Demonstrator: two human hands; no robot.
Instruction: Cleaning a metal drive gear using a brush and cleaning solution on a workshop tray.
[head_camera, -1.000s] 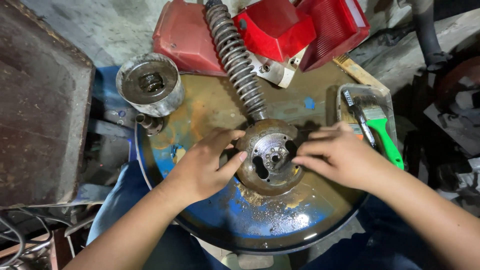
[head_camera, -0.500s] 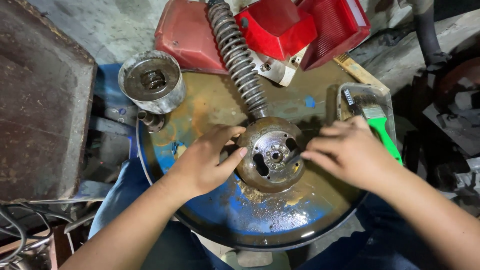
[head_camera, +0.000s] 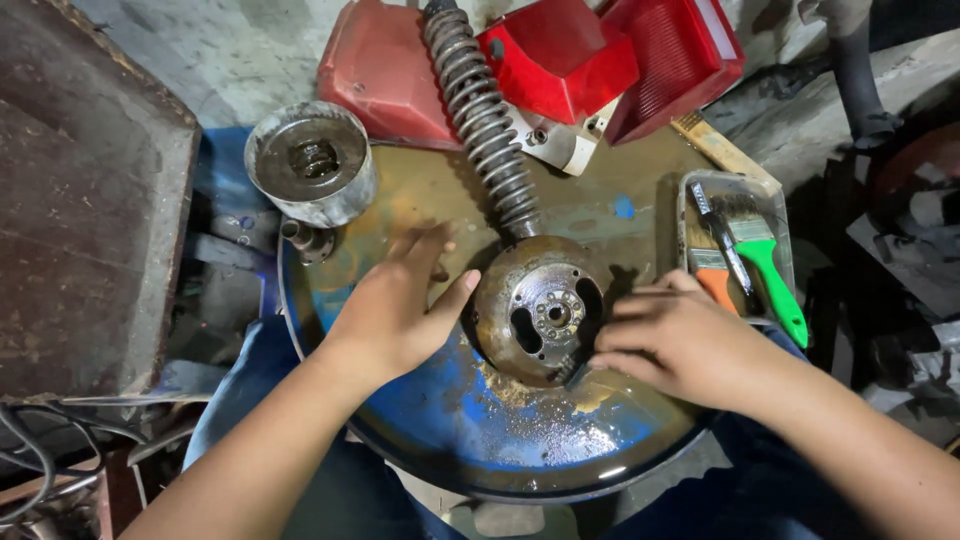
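Rotor (head_camera: 545, 312): round, rusty steel disc with slotted holes and bolted hub, lay mid-drum-lid (head_camera: 520, 440). Left hand (head_camera: 395, 310) rested flat, open, touching its edge; right hand (head_camera: 670, 340) curled, grip unclear, at its lower-right rim.

Two hands: left (head_camera: 395, 310), right (head_camera: 680, 345). One rusty round rotor (head_camera: 545, 310), one coil spring (head_camera: 480, 115), one metal cup (head_camera: 312, 162), two brushes: green (head_camera: 775, 275), orange (head_camera: 715, 280). One tray (head_camera: 700, 185), one blue drum lid (head_camera: 500, 440).
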